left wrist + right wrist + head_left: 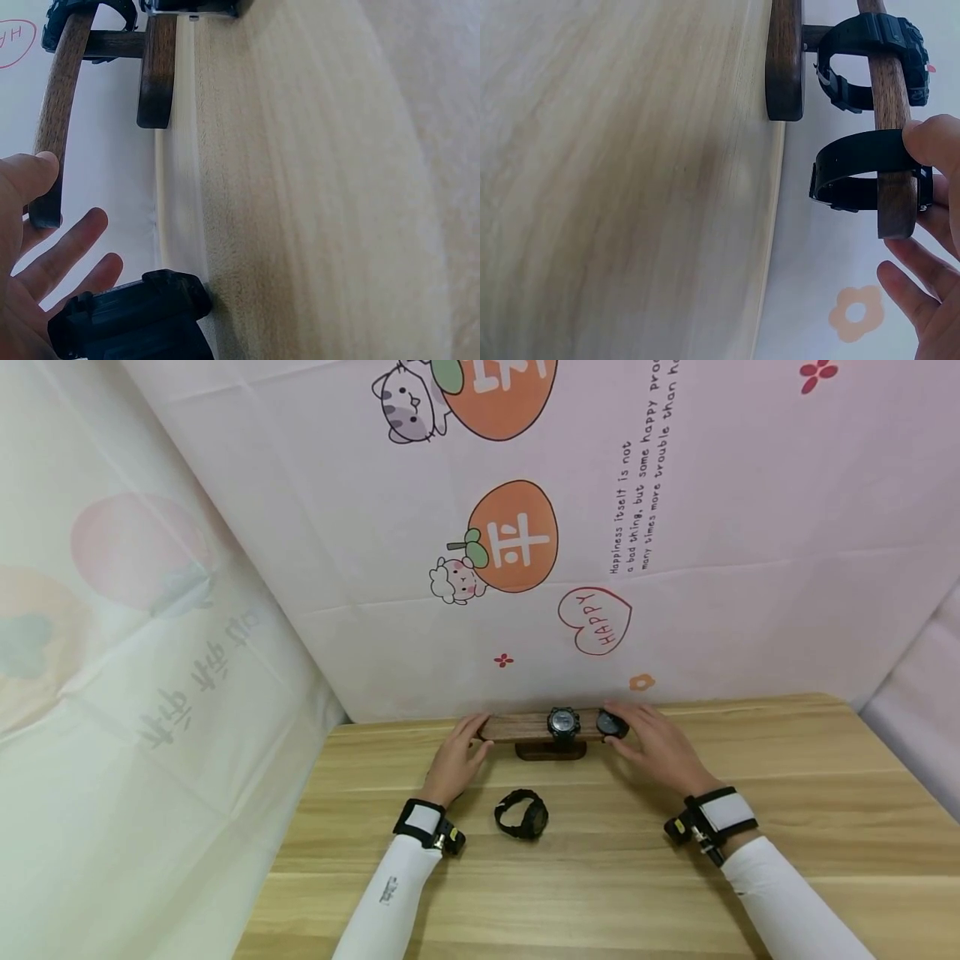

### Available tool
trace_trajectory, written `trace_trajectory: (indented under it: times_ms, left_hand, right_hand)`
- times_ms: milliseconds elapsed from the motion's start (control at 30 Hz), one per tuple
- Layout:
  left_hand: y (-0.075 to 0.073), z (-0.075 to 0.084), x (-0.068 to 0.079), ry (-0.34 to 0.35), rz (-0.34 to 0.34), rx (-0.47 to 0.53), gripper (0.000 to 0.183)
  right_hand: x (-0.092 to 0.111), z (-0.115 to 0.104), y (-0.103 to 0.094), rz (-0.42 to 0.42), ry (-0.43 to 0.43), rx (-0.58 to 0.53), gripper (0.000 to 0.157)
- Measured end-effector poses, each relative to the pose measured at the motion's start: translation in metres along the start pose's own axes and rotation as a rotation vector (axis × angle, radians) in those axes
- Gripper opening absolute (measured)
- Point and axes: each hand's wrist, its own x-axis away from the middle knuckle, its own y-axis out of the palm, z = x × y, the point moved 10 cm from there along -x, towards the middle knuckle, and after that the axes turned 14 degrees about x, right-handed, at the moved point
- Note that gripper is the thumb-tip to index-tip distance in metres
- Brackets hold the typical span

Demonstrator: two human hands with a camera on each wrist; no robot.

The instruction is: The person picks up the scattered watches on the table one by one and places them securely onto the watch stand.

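Note:
A dark wooden watch stand (517,727) with a horizontal bar stands at the table's back edge. My left hand (452,764) pinches the bar's left end between thumb and fingers, its other fingers spread in the left wrist view. One black watch (563,722) is strapped round the bar right of its middle. Farther right, a second black watch (862,150) encircles the bar close to its end. My right hand (663,747) grips this second watch, thumb on the strap and fingers behind the bar. A third black watch (535,818) lies on the table in front of the stand.
Behind the wooden table (600,877) hangs a white printed cloth (712,568), close to the stand. Another cloth (247,693) borders the left side. A black object (135,319) shows below the left fingers in the left wrist view.

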Motion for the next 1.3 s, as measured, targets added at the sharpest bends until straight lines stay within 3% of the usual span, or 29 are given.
trace_trajectory:
  times_ms: [1300]
  left_hand:
    - [-0.002,0.004,0.002,0.042,0.025,-0.016,0.055]
  right_hand:
    - [-0.007,-0.016,0.003,0.042,-0.053,0.041,0.062]
